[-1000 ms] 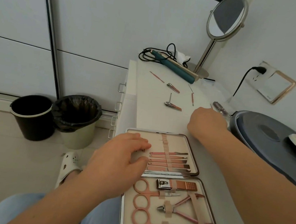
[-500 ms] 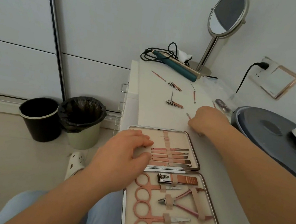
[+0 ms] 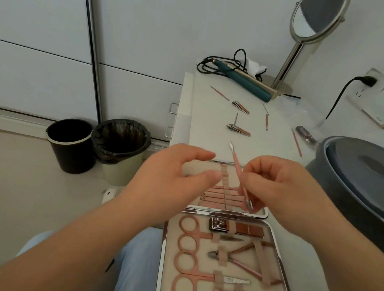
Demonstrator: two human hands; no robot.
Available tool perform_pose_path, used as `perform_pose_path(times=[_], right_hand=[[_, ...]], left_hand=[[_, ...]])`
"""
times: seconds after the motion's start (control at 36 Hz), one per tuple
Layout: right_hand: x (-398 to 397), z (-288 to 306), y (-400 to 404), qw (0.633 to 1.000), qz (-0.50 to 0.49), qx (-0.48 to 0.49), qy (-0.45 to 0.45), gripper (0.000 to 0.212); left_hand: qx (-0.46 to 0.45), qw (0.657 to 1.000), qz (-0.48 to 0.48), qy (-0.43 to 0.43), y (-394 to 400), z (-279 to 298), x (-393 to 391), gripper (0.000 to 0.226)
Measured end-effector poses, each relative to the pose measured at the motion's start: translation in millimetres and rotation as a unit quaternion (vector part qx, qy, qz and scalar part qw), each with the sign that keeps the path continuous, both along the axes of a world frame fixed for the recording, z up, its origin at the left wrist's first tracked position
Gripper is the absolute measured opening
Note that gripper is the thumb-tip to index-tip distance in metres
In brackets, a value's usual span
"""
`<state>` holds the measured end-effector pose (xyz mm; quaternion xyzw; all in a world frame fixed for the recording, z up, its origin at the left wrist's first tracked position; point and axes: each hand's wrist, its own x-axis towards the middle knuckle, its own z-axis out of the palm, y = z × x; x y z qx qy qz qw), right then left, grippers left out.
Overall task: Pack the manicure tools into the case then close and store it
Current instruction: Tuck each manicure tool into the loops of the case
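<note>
The manicure case [image 3: 280, 257] lies open on the white counter, with scissors, nippers and a clipper strapped in its near half and thin tools in its far half. My right hand [image 3: 275, 188] pinches a thin rose-gold cuticle tool [image 3: 238, 168], held tilted above the far half. My left hand [image 3: 176, 180] hovers over the left of that half, fingers loosely bent, holding nothing. Loose on the counter beyond lie two nail clippers [image 3: 240, 107] [image 3: 238, 129] and several thin tools [image 3: 219, 93] [image 3: 266, 118] [image 3: 296, 142].
A green hair straightener [image 3: 243, 80] with its black cord and a round mirror [image 3: 315, 15] stand at the counter's far end. A large grey round lid [image 3: 363, 175] sits to the right. Two bins [image 3: 70, 144] [image 3: 121, 148] stand on the floor at left.
My right hand picked the thin tool off the counter and brought it back over the case. My left hand lifted off the case's far half.
</note>
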<state>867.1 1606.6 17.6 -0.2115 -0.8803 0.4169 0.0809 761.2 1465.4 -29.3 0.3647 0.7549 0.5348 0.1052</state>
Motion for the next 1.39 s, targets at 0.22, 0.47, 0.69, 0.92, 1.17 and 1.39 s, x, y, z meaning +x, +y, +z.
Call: perform_pose_path(times=[0.22, 0.47, 0.69, 0.92, 1.17, 1.39], right_hand=[[15.7, 2.9, -12.3, 0.997, 0.051, -0.053, 0.011, 0.011], [19.2, -11.2, 7.5, 0.994, -0.033, -0.103, 0.027, 0.007], [15.7, -25.6, 35.6, 0.988, -0.12, -0.066, 0.075, 0.014], [23.7, -39.1, 47.6, 0.984, -0.141, 0.108, 0.013, 0.019], [16.2, -40.1, 51.8, 0.983, -0.134, 0.118, -0.035, 0.02], [6.0, -40.3, 58.1, 0.99, -0.128, 0.054, -0.016, 0.014]], left_hand=[[0.096, 0.993, -0.019, -0.073, 7.9, 15.4, 9.6, 0.018], [0.013, 1.0, 0.005, 0.02, 18.4, 4.8, 14.4, 0.02], [-0.098, 0.989, 0.01, 0.112, 33.2, 5.2, 5.6, 0.015], [-0.171, 0.964, -0.01, 0.202, 23.1, -1.8, -6.0, 0.016], [-0.172, 0.961, -0.032, 0.215, 20.8, -6.2, -10.7, 0.01], [-0.171, 0.966, -0.039, 0.19, 21.9, -5.2, -14.5, 0.006]])
